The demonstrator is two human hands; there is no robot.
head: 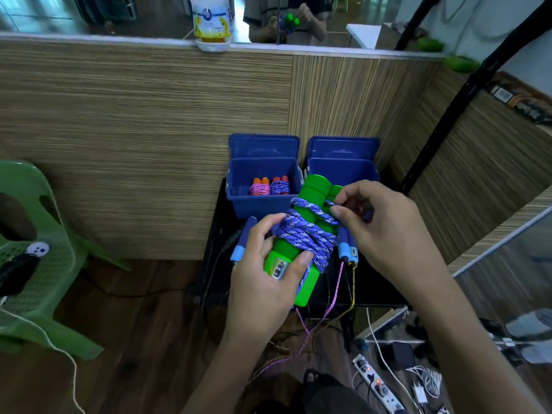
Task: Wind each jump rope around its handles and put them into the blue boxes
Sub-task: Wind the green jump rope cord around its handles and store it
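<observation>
1. Far left there's a green plastic chair (35, 264) on the wood floor, with a white cord trailing down past it. Nothing task-related over there

2. Next over, on the black table (215, 234), a blue-handled rope (243, 240) lies just left of the left hand, not held

3. Left hand (263, 282) is wrapped around the lower end of the green handles (310, 201): fingers curled over the top side, thumb pressed on the front right by the little counter window. So the two handles stick up and away out of the top of that grip, and the bottom end pokes out below the thumb

4. The purple rope (301, 231) is wound in a fat bundle around the middle of the handles, sitting just above the left hand's fingers and touching them

5. Behind that, the left blue box (263, 201) is open and already has two wound ropes in it, a pink one (260, 188) and a purple one (280, 186), both with orange handles

6. Right hand (385, 234) is at the upper right side of the bundle, fingertips pinching a strand of the purple rope against the handles

7. The right blue box (343, 171) sits beside the first, its inside mostly hidden by the handles. Under the right hand, another blue-handled pair (348, 249) lies on the table, with pink and yellow cords hanging off the edge
</observation>
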